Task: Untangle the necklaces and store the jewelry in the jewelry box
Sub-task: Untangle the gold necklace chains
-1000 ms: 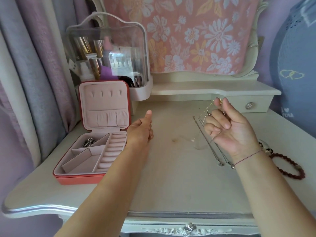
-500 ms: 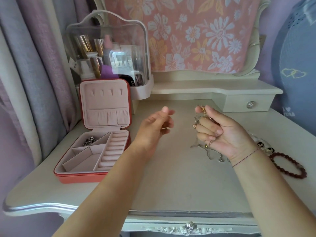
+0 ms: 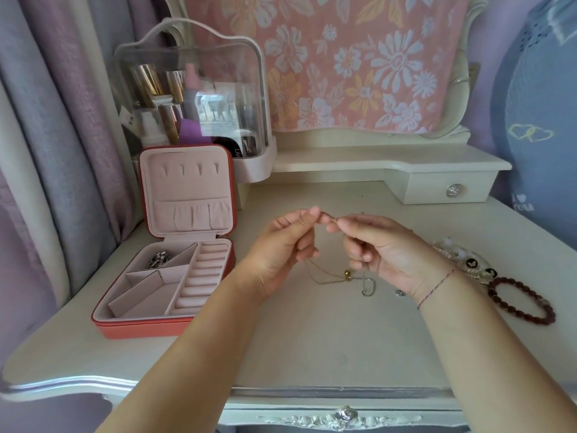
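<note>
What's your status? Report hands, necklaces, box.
Left hand and right hand both pinching thin tangled gold-and-silver necklaces, ends trailing on white table. Coral-red square jewelry box open, left side. Nothing between hands and box.

A cream-white painted dressing table (image 3: 312, 339) fills the lower view. At its back left corner stands a clear plastic cosmetics case (image 3: 218, 89) with a white base and an arched handle. The case holds gold-capped tubes (image 3: 148, 82) and a purple item (image 3: 189, 131).

Along the table's back edge runs a raised cream shelf (image 3: 374, 157). Under the shelf's right end is a small drawer with a crystal knob (image 3: 452, 190). Above the shelf a pink floral cloth (image 3: 359, 64) hangs inside a carved cream frame (image 3: 459, 98).

Left of the table hang grey and lilac curtains (image 3: 62, 120). To its right is a blue fabric surface with two outlined yellow hearts (image 3: 537, 135). A silver rosette knob (image 3: 345, 414) sits on the table's front edge.
</note>
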`<act>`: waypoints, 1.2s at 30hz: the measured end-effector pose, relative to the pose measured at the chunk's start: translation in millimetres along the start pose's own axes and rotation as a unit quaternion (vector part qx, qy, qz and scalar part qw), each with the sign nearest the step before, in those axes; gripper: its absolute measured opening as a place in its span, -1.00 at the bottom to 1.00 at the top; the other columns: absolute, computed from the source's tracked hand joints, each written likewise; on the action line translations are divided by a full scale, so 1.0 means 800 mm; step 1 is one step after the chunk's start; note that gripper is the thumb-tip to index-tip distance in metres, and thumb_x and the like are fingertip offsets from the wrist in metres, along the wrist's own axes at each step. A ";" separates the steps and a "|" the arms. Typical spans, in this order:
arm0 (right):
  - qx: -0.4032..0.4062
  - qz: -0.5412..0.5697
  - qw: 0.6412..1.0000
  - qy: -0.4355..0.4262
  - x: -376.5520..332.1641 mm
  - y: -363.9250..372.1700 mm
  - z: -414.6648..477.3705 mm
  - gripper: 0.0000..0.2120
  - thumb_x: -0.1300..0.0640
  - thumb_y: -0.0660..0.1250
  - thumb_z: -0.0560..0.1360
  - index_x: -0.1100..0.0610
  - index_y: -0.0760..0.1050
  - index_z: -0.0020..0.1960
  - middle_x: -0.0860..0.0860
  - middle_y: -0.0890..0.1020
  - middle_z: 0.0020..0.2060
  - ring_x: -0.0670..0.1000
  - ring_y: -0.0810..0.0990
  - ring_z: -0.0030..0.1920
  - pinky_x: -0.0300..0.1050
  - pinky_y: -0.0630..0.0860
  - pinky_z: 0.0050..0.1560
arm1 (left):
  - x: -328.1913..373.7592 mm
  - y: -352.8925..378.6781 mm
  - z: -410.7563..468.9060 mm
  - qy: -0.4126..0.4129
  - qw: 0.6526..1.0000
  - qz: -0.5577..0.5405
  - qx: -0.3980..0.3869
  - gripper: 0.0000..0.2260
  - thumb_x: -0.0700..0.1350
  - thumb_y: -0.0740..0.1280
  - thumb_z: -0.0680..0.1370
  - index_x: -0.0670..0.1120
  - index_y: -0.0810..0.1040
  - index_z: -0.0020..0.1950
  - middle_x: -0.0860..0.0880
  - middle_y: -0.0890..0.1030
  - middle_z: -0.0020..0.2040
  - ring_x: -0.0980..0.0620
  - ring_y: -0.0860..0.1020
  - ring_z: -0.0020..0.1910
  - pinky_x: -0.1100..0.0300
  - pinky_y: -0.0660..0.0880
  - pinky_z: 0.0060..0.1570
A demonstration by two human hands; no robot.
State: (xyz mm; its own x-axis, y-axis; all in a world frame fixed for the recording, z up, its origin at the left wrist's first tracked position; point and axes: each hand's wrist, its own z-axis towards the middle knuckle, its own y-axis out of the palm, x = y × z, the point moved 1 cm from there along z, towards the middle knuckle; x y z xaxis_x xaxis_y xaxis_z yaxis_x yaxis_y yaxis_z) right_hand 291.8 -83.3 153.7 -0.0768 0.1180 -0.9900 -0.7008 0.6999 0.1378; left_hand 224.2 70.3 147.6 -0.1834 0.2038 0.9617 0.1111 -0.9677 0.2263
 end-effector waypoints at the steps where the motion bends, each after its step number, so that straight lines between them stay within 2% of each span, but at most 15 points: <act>1: 0.008 0.002 1.000 -0.004 0.000 0.001 0.000 -0.82 0.04 0.36 0.37 0.14 0.65 -0.17 0.01 0.37 -0.51 -0.08 0.26 -0.50 -0.20 0.30 -0.39 | 0.001 -0.002 0.000 0.003 1.000 -0.005 0.015 -0.81 0.00 0.30 0.49 -0.11 0.60 -0.13 0.05 0.23 -0.52 0.11 0.18 -0.55 0.25 0.40 -0.34; 4: 0.039 0.012 0.999 -0.015 -0.001 0.002 0.001 -0.81 0.03 0.36 0.35 0.15 0.62 -0.20 -0.02 0.35 -0.51 -0.08 0.25 -0.48 -0.20 0.28 -0.36 | 0.002 -0.005 -0.001 0.008 0.999 0.001 0.043 -0.82 -0.02 0.31 0.51 -0.12 0.61 -0.12 0.06 0.21 -0.54 0.12 0.17 -0.57 0.25 0.37 -0.36; 8: 0.070 0.023 0.997 -0.037 -0.003 -0.001 0.001 -0.82 0.08 0.35 0.41 0.16 0.62 -0.09 -0.04 0.24 -0.54 -0.07 0.16 -0.47 -0.24 0.22 -0.40 | -0.003 -0.006 -0.001 0.003 0.997 0.048 0.059 -0.82 -0.06 0.32 0.53 -0.13 0.66 -0.06 0.01 0.49 -0.43 0.09 0.44 -0.43 0.24 0.51 -0.18; 10: 0.082 0.031 0.995 -0.042 -0.003 -0.001 0.002 -0.90 0.17 0.34 0.47 0.12 0.64 -0.12 -0.04 0.23 -0.55 -0.07 0.16 -0.49 -0.26 0.23 -0.44 | -0.004 -0.006 -0.001 0.004 0.997 0.048 0.055 -0.82 -0.13 0.30 0.57 -0.19 0.65 -0.02 -0.01 0.59 -0.33 0.08 0.53 -0.31 0.26 0.53 -0.12; 11: 0.086 0.034 0.995 -0.044 -0.003 -0.002 0.002 -0.88 0.21 0.33 0.49 0.11 0.64 -0.15 -0.04 0.23 -0.55 -0.07 0.16 -0.49 -0.26 0.23 -0.44 | -0.004 -0.005 -0.001 0.000 0.998 0.045 0.051 -0.83 -0.15 0.30 0.57 -0.21 0.65 -0.01 -0.02 0.61 -0.30 0.07 0.55 -0.28 0.26 0.54 -0.10; 13: 0.082 0.025 0.995 -0.049 -0.002 -0.001 0.003 -0.85 0.24 0.33 0.48 0.09 0.65 -0.19 -0.03 0.25 -0.53 -0.07 0.18 -0.49 -0.26 0.25 -0.43 | -0.004 -0.003 -0.002 -0.005 0.998 0.050 0.035 -0.84 -0.15 0.31 0.55 -0.20 0.64 -0.01 -0.02 0.61 -0.28 0.07 0.55 -0.26 0.25 0.53 -0.10; 16: 0.061 0.009 0.997 -0.056 -0.002 0.001 0.002 -0.92 0.14 0.39 0.37 0.11 0.64 -0.17 -0.04 0.30 -0.52 -0.09 0.21 -0.48 -0.26 0.30 -0.40 | -0.003 0.002 -0.005 -0.011 0.997 0.081 0.012 -0.86 -0.09 0.38 0.47 -0.13 0.63 -0.05 0.08 0.53 -0.38 0.14 0.46 -0.35 0.27 0.46 -0.16; 19: 0.048 -0.004 0.997 -0.056 -0.001 0.003 0.002 -0.85 0.11 0.40 0.32 0.14 0.63 -0.14 -0.05 0.32 -0.53 -0.09 0.21 -0.48 -0.26 0.30 -0.39 | -0.003 0.006 -0.005 -0.009 0.994 0.111 0.011 -0.94 -0.19 0.37 0.51 -0.14 0.62 -0.06 0.17 0.53 -0.45 0.23 0.42 -0.45 0.32 0.41 -0.25; 23: 0.066 0.009 0.996 -0.061 0.000 0.003 0.003 -0.91 0.19 0.37 0.42 0.16 0.61 -0.10 -0.04 0.25 -0.52 -0.09 0.19 -0.49 -0.27 0.28 -0.41 | -0.005 0.002 -0.003 -0.017 0.995 0.089 0.028 -0.93 -0.17 0.36 0.53 -0.12 0.63 -0.10 0.06 0.56 -0.40 0.15 0.46 -0.40 0.33 0.45 -0.25; 26: 0.087 0.036 0.993 -0.069 -0.001 0.001 0.004 -0.91 0.26 0.31 0.51 0.17 0.60 -0.08 -0.06 0.25 -0.52 -0.10 0.19 -0.50 -0.28 0.28 -0.43 | -0.007 0.000 -0.003 -0.028 0.996 0.085 0.015 -0.90 -0.18 0.33 0.55 -0.12 0.64 -0.01 0.02 0.59 -0.33 0.12 0.46 -0.36 0.32 0.47 -0.22; 30: 0.092 0.054 0.991 -0.079 -0.004 0.001 0.004 -0.89 0.28 0.28 0.53 0.17 0.58 -0.07 -0.07 0.27 -0.53 -0.11 0.20 -0.51 -0.27 0.28 -0.43 | -0.007 0.001 -0.004 -0.038 0.995 0.093 -0.017 -0.86 -0.25 0.35 0.54 -0.12 0.65 0.04 -0.01 0.62 -0.26 0.12 0.46 -0.33 0.30 0.45 -0.16; 36: 0.100 0.064 0.989 -0.085 -0.005 0.001 0.004 -0.90 0.28 0.28 0.52 0.16 0.57 -0.08 -0.06 0.28 -0.51 -0.11 0.21 -0.51 -0.27 0.27 -0.42 | -0.008 0.003 -0.004 -0.054 0.994 0.090 -0.012 -0.89 -0.29 0.37 0.51 -0.11 0.64 -0.05 -0.04 0.66 -0.24 0.10 0.48 -0.35 0.26 0.44 -0.16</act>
State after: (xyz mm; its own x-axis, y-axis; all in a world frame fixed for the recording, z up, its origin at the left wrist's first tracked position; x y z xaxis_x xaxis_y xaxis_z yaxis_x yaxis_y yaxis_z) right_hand 293.6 -80.8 158.0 -0.0225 0.3195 -0.9473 -0.5368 0.7955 0.2811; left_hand 222.6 66.7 141.8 -0.0572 0.0408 0.9975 0.1083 -0.9930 0.0469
